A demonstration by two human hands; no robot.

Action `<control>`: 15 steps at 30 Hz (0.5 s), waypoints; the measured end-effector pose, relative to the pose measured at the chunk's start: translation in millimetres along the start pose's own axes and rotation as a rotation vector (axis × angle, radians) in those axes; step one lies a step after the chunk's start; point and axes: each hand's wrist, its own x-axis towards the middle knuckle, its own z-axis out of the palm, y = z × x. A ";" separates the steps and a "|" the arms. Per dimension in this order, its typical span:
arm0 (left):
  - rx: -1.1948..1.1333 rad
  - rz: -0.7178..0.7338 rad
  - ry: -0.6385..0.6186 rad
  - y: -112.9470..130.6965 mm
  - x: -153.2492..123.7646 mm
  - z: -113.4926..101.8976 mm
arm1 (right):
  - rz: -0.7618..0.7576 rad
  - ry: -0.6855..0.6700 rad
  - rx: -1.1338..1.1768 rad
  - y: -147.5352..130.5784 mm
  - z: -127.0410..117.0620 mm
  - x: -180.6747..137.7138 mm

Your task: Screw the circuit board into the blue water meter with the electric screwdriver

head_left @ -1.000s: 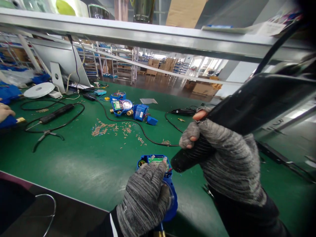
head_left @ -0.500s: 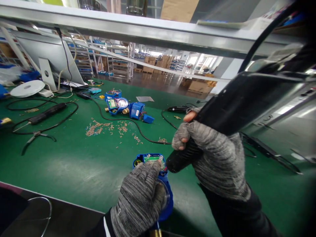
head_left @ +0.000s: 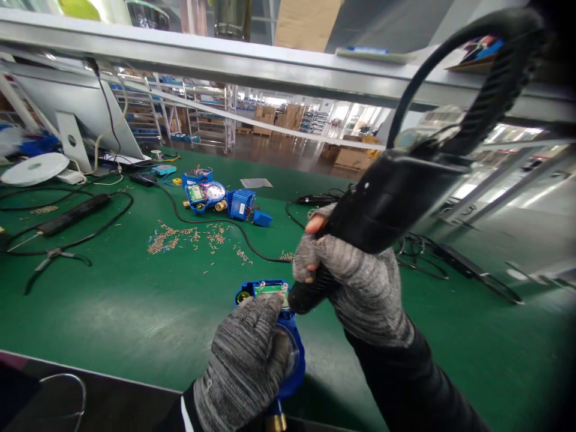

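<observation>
My left hand [head_left: 245, 363], in a grey knit glove, presses down on a blue meter housing [head_left: 288, 336] lying on the green mat [head_left: 135, 300]. A green circuit board [head_left: 269, 288] shows at the housing's far end. My right hand [head_left: 355, 282], also gloved, grips a black electric screwdriver [head_left: 387, 198] held at a slant. Its tip sits at the right edge of the circuit board, beside my left fingertips. The tool's black cable [head_left: 454, 36] loops up and over to the right.
Loose brass screws [head_left: 180, 235] are scattered mid-mat. Other blue meter parts [head_left: 220, 198] lie further back. A second black screwdriver [head_left: 72, 215] with cable and pliers [head_left: 54, 259] lie at left. A monitor [head_left: 81, 114] and white disc [head_left: 33, 168] stand at back left. A metal shelf rail [head_left: 225, 57] runs overhead.
The view has swung right, so everything has slid left in the frame. The screwdriver now stands steeper and its cable loop shows. Another person's hand at far left is out of sight.
</observation>
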 end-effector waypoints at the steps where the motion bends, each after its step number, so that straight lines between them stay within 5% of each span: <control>1: -0.015 -0.014 -0.017 -0.1 -1.1 1.0 | 0.001 -0.008 -0.006 0.2 -0.2 0.1; 6: -0.118 -0.125 0.061 -1.5 -20.1 8.1 | 0.018 -0.101 0.038 -6.0 -10.3 1.2; 9: -0.284 -0.378 0.136 -0.7 -35.8 13.1 | -0.060 0.013 0.168 -14.6 -17.9 -4.6; 12: -0.711 -0.712 0.108 1.8 -46.1 21.0 | -0.117 0.165 0.269 -17.3 -23.8 -15.4; 15: -1.094 -0.856 0.041 3.2 -50.4 29.7 | -0.098 0.232 0.285 -11.0 -28.0 -24.9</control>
